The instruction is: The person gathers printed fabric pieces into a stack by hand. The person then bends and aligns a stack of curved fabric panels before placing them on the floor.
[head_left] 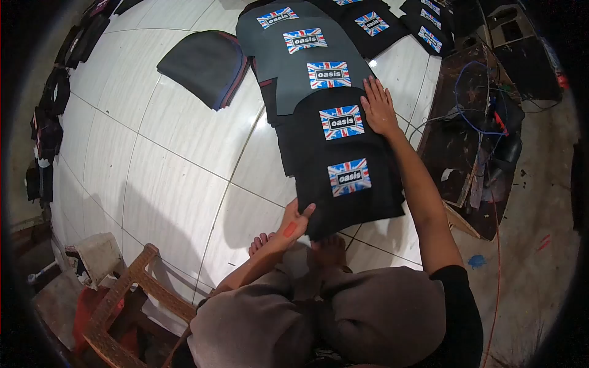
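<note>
Black fabric panels with Union Jack "oasis" prints lie overlapping on the tiled floor in front of me. My left hand grips the near left edge of the closest panel, thumb on top and the other fingers hidden underneath. At the right edge of the panels my right hand lies flat, fingers stretched out, beside a print. The nearest print is between my arms. Dark grey panels with the same print extend farther away, partly under the black ones.
A stack of plain dark curved pieces lies on the white tiles at the left. More printed black panels are at the back right. A wooden box with cables stands right, a wooden chair at lower left. My bare feet are below.
</note>
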Demonstrator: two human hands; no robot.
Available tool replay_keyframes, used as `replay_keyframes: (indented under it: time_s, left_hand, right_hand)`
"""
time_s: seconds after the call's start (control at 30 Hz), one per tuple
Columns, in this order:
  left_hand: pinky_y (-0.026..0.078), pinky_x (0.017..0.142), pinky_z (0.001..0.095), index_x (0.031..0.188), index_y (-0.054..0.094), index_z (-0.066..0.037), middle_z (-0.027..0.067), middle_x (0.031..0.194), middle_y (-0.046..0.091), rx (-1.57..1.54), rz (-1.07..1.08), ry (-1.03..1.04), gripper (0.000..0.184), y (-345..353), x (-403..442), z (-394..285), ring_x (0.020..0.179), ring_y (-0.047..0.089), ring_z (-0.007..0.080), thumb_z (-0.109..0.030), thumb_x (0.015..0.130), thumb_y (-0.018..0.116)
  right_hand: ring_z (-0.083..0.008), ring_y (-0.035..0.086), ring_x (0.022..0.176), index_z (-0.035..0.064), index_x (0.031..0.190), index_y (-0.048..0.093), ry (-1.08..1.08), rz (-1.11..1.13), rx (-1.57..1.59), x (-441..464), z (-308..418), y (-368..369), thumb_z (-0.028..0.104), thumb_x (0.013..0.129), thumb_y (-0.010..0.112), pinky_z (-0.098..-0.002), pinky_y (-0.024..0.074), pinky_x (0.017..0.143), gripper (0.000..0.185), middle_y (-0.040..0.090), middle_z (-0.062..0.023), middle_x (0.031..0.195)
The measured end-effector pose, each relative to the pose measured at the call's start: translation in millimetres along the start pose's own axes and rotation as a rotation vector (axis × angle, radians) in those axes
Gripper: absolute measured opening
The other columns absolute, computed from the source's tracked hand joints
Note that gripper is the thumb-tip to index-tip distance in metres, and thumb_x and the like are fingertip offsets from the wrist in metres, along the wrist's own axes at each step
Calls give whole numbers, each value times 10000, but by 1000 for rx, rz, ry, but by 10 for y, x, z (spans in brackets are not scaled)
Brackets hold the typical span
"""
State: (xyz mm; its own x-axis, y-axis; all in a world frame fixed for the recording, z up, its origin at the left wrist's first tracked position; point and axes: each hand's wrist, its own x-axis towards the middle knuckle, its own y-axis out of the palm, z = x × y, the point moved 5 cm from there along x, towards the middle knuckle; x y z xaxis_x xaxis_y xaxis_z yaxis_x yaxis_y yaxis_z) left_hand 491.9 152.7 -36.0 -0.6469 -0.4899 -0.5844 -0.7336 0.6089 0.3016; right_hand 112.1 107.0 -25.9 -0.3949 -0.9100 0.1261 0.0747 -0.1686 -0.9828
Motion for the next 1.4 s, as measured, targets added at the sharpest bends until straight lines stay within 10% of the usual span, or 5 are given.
replay_keyframes:
  time_s: [0.57,0.7,0.87,0.97,1.4]
  left_hand:
    - [506,865,297,1214,587,31,65,1096,691,314,-243,-145,423,-3097,-1339,-850,945,644,153,-204,892,729]
    - [481,913,410,1149,603,35,209,990,682,1628,-682,-262,485,-2975,-1173,-1181,1009,639,335,-289,822,755]
    - [514,870,394,1066,658,-11,172,1031,669,1094,-523,493,300,-1242,-252,-1651,1001,654,312,-192,840,733]
    - [491,933,417,1305,473,59,232,1184,571,1029,-359,616,634,-521,352,-1237,1065,609,349,-174,793,765]
    - [515,836,292,1272,449,153,187,1117,612,413,-351,44,690,-118,879,-987,965,627,226,-156,758,791]
  right_hand:
    - [-276,150,1500,101,1546,238,52,-8,-19,30,55,-87,424,1036,322,-481,97,1207,609,204,-111,1616]
    - [-273,198,1489,70,1504,340,5,-23,72,179,121,-267,418,1028,365,-476,112,1205,590,256,-129,1597]
    - [-289,243,1473,56,1466,409,5,33,85,438,7,-213,432,1024,380,-476,172,1194,582,289,-137,1582]
    - [-299,241,1474,67,1487,377,38,121,171,453,-48,-36,445,1022,376,-476,185,1191,599,278,-140,1587]
    - [-274,177,1496,112,1533,295,71,118,172,410,-15,-27,479,1018,357,-467,127,1206,634,225,-118,1610]
